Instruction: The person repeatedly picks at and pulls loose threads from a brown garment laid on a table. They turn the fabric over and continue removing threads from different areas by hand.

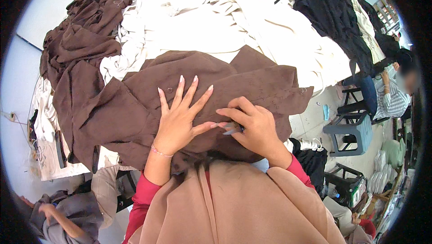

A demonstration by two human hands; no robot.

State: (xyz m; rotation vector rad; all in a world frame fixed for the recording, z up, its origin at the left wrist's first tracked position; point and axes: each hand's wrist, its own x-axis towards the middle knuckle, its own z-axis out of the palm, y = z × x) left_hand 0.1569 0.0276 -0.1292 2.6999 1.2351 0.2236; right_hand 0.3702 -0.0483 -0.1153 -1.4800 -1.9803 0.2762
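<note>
A brown garment (135,104) lies spread on the table in front of me. My left hand (179,118) rests flat on it with fingers spread, pressing the cloth down. Just to its right, my right hand (252,125) is closed around a small dark tool (233,129), perhaps a thread clipper, whose tip touches the cloth near my left thumb. Both sleeves are red, and a tan scarf hangs below my arms.
More brown cloth (85,32) is piled at the back left, cream cloth (225,19) in the middle, black cloth (324,5) at the back right. A blue-grey stool (348,131) stands to the right. One person sits at far right (396,95), another at lower left (63,217).
</note>
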